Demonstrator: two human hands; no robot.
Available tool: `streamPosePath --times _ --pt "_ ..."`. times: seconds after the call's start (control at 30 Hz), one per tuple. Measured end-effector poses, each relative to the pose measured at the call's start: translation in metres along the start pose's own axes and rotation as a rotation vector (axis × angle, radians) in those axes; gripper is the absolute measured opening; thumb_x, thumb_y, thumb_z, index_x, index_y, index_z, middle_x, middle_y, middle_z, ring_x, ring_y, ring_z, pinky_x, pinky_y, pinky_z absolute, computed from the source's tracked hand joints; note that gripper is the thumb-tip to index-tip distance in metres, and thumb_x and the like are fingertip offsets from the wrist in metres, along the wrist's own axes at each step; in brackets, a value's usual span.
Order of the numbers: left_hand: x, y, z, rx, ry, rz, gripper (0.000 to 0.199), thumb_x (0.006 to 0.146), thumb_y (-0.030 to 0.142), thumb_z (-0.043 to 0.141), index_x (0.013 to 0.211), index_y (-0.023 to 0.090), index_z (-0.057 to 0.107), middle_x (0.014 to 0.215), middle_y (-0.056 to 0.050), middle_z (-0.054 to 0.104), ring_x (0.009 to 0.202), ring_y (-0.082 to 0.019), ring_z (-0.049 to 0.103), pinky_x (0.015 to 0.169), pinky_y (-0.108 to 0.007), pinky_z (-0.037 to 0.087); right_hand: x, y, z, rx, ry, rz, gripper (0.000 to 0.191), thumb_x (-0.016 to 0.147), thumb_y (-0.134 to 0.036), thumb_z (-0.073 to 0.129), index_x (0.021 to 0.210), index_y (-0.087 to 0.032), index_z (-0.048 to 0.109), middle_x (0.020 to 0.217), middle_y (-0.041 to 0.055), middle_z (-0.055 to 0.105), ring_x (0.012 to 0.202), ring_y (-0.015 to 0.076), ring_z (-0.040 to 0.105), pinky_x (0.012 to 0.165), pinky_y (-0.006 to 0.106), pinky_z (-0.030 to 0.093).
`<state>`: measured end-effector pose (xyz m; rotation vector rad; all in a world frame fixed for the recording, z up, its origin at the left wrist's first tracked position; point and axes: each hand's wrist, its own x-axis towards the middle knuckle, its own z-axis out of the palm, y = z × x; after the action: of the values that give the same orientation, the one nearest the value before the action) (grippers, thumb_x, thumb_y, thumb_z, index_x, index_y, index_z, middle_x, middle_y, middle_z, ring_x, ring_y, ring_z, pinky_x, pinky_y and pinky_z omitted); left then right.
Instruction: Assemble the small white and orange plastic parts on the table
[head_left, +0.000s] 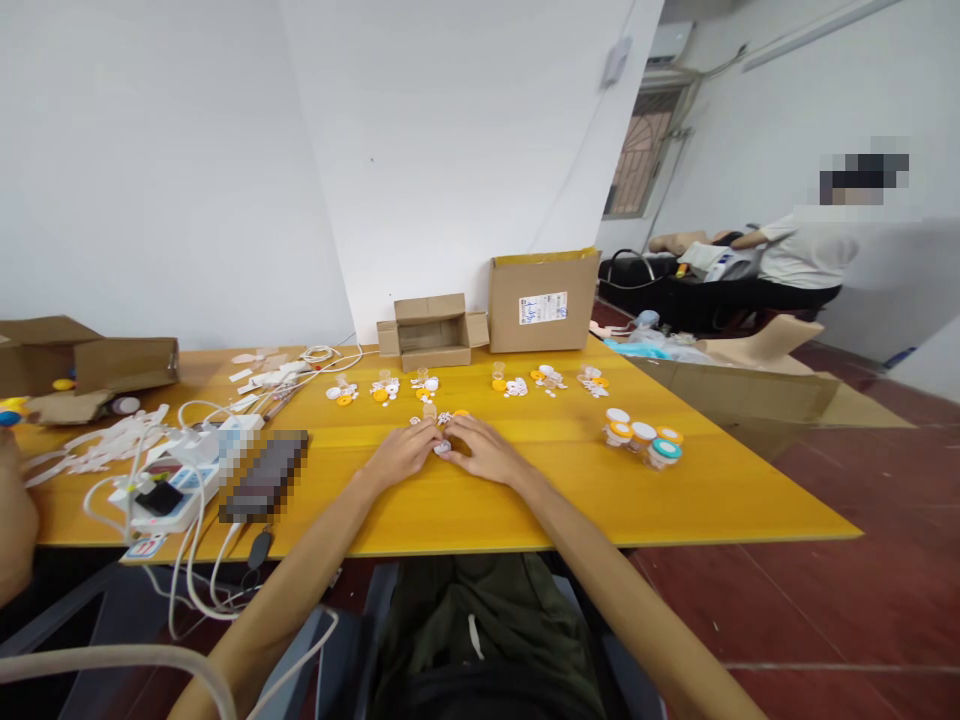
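My left hand (406, 450) and my right hand (481, 448) meet over the table near its front middle. Between their fingertips is a small round whitish piece (442, 447), too small to make out further. The fingers of both hands are bent in around it. Just behind the hands stand a small clear cup (429, 411) and an orange ring-shaped lid (461, 413), partly hidden by my right fingers. Tiny white pieces (444, 417) lie between cup and lid.
Farther back, groups of clear cups, orange lids (379, 395) and white bits (516, 386) lie in a row. Several lidded jars (664, 453) stand at right. Cardboard boxes (544, 305) line the wall. A power strip (196, 475) and phone (266, 475) lie left. Another person (806, 250) sits far right.
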<state>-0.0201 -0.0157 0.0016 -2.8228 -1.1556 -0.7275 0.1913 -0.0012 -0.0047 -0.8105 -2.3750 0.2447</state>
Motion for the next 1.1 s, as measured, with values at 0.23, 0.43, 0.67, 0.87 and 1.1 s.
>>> streamPosePath --times 0.23,0.43,0.67,0.87,1.1 --pt "-0.0007 0.0014 -0.0004 -0.008 -0.009 -0.011 0.029 0.106 0.029 0.034 0.103 0.023 0.062 0.098 -0.006 0.068 0.092 -0.018 0.066 0.084 -0.028 0.051 -0.0001 -0.001 -0.0004 -0.003 -0.002 0.01 0.007 0.092 -0.029 0.066 0.099 -0.025 0.064 0.109 0.0065 0.068 0.109 0.0231 0.062 0.095 0.037 0.05" --pt "-0.0008 -0.0004 0.0007 -0.027 0.01 0.025 0.03 0.106 0.03 0.033 0.102 0.022 0.062 0.096 -0.005 0.067 0.09 -0.017 0.066 0.081 -0.028 0.051 0.0004 0.0002 0.0005 -0.005 -0.019 0.009 0.009 0.093 -0.029 0.066 0.1 -0.024 0.065 0.11 0.0074 0.069 0.11 0.0239 0.062 0.096 0.039 0.05" --pt "0.0004 -0.0009 0.0023 -0.056 0.091 0.055 0.03 0.106 0.032 0.034 0.097 0.022 0.061 0.096 -0.004 0.067 0.087 -0.017 0.065 0.078 -0.028 0.05 0.0005 0.0032 0.0024 0.022 -0.023 0.004 0.012 0.093 -0.031 0.066 0.103 -0.024 0.065 0.113 0.0078 0.068 0.113 0.0247 0.061 0.098 0.04 0.049" --pt "0.0026 0.0 0.0027 -0.089 0.086 0.029 0.029 0.105 0.031 0.036 0.097 0.022 0.062 0.095 -0.004 0.067 0.087 -0.018 0.064 0.078 -0.029 0.05 0.0007 0.0023 0.0008 0.027 -0.023 0.005 0.01 0.093 -0.032 0.065 0.101 -0.025 0.065 0.11 0.0075 0.068 0.109 0.0248 0.062 0.095 0.04 0.05" --pt "0.0031 0.0019 0.0003 -0.152 0.061 0.004 0.027 0.104 0.03 0.039 0.097 0.023 0.064 0.095 -0.004 0.067 0.088 -0.018 0.064 0.082 -0.029 0.051 0.0007 0.0025 0.0014 0.022 -0.01 0.008 0.011 0.092 -0.031 0.067 0.1 -0.024 0.064 0.111 0.008 0.068 0.11 0.0247 0.062 0.095 0.039 0.05"
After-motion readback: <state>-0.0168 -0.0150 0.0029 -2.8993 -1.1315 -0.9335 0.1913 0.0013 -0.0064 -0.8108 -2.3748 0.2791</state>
